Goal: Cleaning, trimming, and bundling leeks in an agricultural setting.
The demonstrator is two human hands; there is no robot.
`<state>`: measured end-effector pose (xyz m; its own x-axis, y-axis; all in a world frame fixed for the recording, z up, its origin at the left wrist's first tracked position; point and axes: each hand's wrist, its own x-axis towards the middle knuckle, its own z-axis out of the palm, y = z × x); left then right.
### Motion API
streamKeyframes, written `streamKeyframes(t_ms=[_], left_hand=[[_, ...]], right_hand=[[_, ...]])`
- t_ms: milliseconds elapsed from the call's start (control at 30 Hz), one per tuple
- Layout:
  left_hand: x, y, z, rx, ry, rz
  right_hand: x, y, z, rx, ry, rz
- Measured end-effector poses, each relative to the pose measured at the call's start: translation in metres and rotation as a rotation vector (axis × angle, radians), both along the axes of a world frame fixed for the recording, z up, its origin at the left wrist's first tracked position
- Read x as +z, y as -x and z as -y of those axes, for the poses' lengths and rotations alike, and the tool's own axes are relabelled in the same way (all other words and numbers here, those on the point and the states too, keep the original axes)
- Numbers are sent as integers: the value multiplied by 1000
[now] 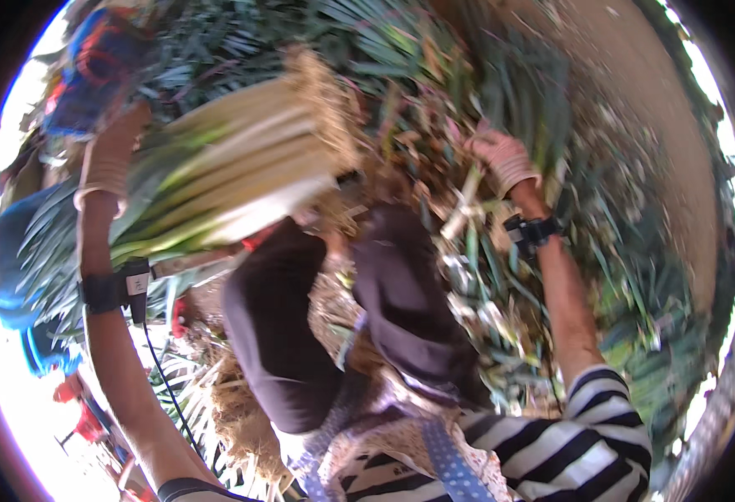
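Note:
A thick bundle of leeks (254, 155) lies across the left half, white shanks and shaggy roots toward the middle, green leaves toward the left. My left hand (115, 159), in a pale glove, is beside the leafy end; motion blurs its fingers, and I cannot tell whether it grips any leaves. Further right, my right hand (501, 156), in a pinkish glove, reaches into loose leek leaves and trimmings (468, 205). Its fingers are curled, and what is in them is hard to make out. Both wrists carry black straps.
Heaped dark green leek leaves (233, 46) fill the far side. Cut leaves and scraps (618, 243) litter the ground on the right, beside a strip of bare soil (677, 125). A blue and red cloth-like item (99, 71) is at the far left. My knees (279, 293) are near the bundle's root end.

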<state>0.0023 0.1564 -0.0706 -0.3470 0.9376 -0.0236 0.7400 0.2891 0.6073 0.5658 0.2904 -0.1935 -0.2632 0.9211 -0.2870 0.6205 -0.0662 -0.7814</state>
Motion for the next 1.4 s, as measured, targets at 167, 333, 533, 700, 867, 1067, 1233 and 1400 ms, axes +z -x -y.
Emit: streamKeyframes(t_ms=[167, 333, 533, 700, 867, 1067, 1233, 1400], left_hand=[[43, -240, -19, -338, -396, 1094], [14, -387, -78, -1086, -19, 1947], [-14, -509, -65, -214, -185, 2087], [-39, -476, -65, -87, -182, 1922], [-35, -481, -69, 95, -137, 1867], [-53, -491, -72, 84, -61, 1859], [-35, -532, -72, 58, 109, 1762], [-32, -581, -51, -93, 445, 1432]], right_hand=[[-127, -145, 142, 139, 19, 417], [-176, -146, 230, -311, 342, 241], [-248, -145, 176, -404, 67, -75], [-227, -46, 119, -597, 386, -14], [-257, -31, 96, -693, 367, 368], [-168, -87, 144, -1078, 707, -1009], [-14, -169, 239, -980, 545, -1225], [80, -184, 317, -705, 457, -1514]])
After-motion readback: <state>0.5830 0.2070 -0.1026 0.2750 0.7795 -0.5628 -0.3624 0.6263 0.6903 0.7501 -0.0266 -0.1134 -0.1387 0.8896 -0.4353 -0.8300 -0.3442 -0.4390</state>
